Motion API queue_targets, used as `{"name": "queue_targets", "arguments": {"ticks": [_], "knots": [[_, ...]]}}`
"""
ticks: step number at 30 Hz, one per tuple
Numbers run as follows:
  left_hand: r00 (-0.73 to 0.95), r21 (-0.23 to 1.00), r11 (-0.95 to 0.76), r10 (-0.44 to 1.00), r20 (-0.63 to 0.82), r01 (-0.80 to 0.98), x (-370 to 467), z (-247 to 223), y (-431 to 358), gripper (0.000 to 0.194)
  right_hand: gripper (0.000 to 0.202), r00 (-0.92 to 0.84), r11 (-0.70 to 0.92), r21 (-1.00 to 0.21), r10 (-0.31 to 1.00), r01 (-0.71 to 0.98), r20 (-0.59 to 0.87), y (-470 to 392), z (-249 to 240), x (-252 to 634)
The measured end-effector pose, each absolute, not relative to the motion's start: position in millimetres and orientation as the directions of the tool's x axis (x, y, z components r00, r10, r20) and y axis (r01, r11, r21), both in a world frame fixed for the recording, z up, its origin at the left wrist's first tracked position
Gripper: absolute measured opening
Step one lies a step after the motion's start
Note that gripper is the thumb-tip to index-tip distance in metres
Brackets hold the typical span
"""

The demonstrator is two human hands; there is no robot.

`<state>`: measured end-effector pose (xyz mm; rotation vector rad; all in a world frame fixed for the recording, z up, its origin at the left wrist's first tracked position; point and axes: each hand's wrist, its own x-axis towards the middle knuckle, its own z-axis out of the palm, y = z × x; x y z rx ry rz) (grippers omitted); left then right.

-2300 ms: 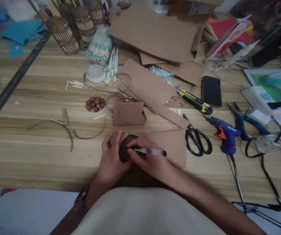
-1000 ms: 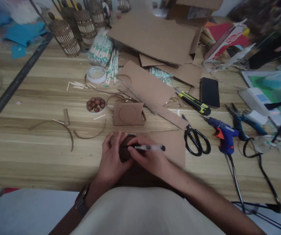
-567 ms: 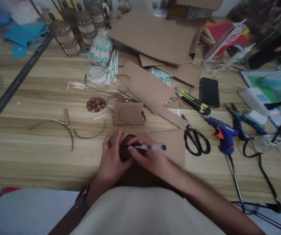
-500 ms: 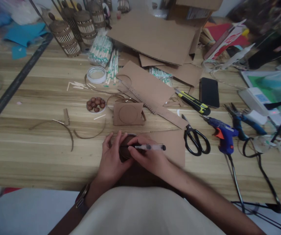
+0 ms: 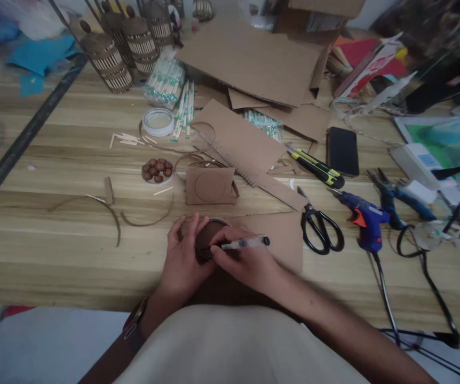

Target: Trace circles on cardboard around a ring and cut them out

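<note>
My left hand (image 5: 185, 256) is wrapped round the left side of a round ring (image 5: 219, 220) lying on a cardboard sheet (image 5: 278, 234) at the table's front edge. Brown cardboard shows inside the ring. A pen (image 5: 250, 242) is pinched in my right hand (image 5: 244, 258), its dark tip inside the ring near the lower edge. Just beyond the hands lies a small cardboard piece (image 5: 209, 186) with a circle drawn on it. Part of the ring is hidden by my fingers.
Scissors (image 5: 321, 226), a yellow-black cutter (image 5: 316, 166), a blue glue gun (image 5: 368, 218) and pliers (image 5: 396, 202) lie to the right. A dish of brown balls (image 5: 157, 170) and a tape roll (image 5: 158, 122) lie beyond my left hand. Cardboard sheets (image 5: 250, 58) are stacked behind.
My right hand has moved the pen tip down inside the ring, toward its near edge, and more of the ring's inside shows. My left hand has stayed in place.
</note>
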<state>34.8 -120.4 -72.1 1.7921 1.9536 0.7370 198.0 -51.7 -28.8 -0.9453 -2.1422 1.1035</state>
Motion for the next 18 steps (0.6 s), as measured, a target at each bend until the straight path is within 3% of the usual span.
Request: {"name": "queue_targets", "arguments": {"ticks": [18], "knots": [[-0.092,0.597,0.031,0.993,0.073,0.802,34.0,-74.1,-121.7,0.086,0.010,-0.655,0.444,-0.824,0.746,0.352,0.122,-49.8,-26.0,202.7]]}}
